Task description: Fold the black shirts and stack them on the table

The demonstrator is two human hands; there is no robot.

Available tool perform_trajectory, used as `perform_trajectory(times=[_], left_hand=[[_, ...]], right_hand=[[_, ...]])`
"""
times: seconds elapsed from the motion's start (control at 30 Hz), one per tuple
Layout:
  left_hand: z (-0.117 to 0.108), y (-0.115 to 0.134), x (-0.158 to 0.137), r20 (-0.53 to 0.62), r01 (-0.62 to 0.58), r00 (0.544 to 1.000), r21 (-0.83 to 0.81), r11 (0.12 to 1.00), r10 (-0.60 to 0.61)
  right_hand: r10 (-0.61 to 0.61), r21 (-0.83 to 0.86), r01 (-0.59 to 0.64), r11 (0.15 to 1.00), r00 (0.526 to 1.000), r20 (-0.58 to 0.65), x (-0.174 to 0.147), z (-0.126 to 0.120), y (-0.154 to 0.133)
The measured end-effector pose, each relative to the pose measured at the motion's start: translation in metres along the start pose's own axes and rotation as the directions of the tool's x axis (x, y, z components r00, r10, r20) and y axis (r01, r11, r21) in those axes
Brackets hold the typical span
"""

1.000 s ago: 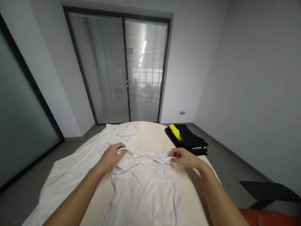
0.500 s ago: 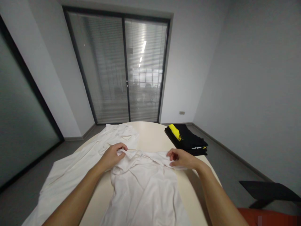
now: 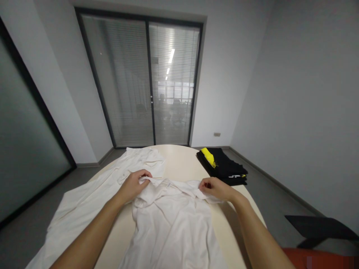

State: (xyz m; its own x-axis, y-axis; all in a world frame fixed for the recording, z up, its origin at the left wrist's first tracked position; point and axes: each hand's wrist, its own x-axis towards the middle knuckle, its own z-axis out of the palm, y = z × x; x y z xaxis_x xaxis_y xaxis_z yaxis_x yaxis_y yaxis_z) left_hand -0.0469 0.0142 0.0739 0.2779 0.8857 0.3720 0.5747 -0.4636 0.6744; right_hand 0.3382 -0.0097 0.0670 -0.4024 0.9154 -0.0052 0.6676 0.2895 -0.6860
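Note:
A crumpled white garment (image 3: 174, 220) lies in front of me on the cream table (image 3: 185, 160), its near end running out of the bottom of the view. My left hand (image 3: 137, 184) pinches its far left corner between thumb and fingers. At the far right corner, my right hand (image 3: 214, 188) is closed with the fingertips on the cloth. Between the two hands the far edge is bunched into folds. Left of it, more white garments (image 3: 84, 205) are spread along the table and hang over its left side.
A folded stack of black clothes (image 3: 224, 164) with a yellow patch sits at the table's far right. Beyond the table stands a glass door with blinds (image 3: 174, 112). A chair with a black armrest (image 3: 322, 228) and red seat (image 3: 319, 257) is at lower right.
The fingers of my right hand have closed onto the cloth's corner. My left thumb has drawn in toward its fingers. The garment lies almost as before.

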Motion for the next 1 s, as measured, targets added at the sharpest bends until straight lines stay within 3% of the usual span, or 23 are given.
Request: perform_trajectory(times=[0.13,0.23,0.3,0.37,0.53,0.67,0.83,0.93,1.0], left_hand=[[-0.002,-0.001,0.001,-0.118,0.015,0.993,0.021,1.000,-0.012],[-0.006,-0.002,0.003,-0.282,0.062,0.958,0.020,0.998,-0.054],[-0.008,-0.003,0.005,-0.340,0.078,0.937,-0.014,0.997,-0.078],[-0.008,-0.003,0.007,-0.350,0.078,0.932,-0.057,0.995,-0.094],[-0.006,-0.003,0.008,-0.385,0.031,0.917,-0.193,0.981,-0.105],[-0.013,-0.003,0.006,-0.249,-0.024,0.968,-0.204,0.979,-0.028],[-0.028,-0.003,0.004,-0.009,0.084,0.996,-0.079,0.993,-0.085],[-0.036,0.007,0.007,0.020,0.084,0.996,-0.017,0.996,-0.084],[-0.044,0.022,0.009,0.008,0.061,0.998,-0.058,0.996,-0.060]], right_hand=[[-0.073,-0.081,0.054,0.995,0.966,-0.250,0.003,-0.004,-0.007],[-0.123,-0.108,0.081,0.991,0.866,-0.484,0.007,-0.007,-0.010],[-0.157,-0.109,0.116,0.987,0.810,-0.565,0.009,-0.008,-0.010],[-0.176,-0.105,0.141,0.984,0.796,-0.579,0.009,-0.008,-0.008],[-0.242,-0.147,0.193,0.970,0.821,-0.518,0.009,-0.007,-0.004],[-0.244,-0.158,0.187,0.970,0.783,-0.572,0.009,-0.009,-0.003],[-0.203,-0.136,0.151,0.979,0.742,-0.639,0.009,-0.012,-0.001],[-0.217,-0.156,0.151,0.976,0.667,-0.713,0.007,-0.016,-0.001],[-0.246,-0.193,0.152,0.969,0.599,-0.762,0.006,-0.019,-0.002]])
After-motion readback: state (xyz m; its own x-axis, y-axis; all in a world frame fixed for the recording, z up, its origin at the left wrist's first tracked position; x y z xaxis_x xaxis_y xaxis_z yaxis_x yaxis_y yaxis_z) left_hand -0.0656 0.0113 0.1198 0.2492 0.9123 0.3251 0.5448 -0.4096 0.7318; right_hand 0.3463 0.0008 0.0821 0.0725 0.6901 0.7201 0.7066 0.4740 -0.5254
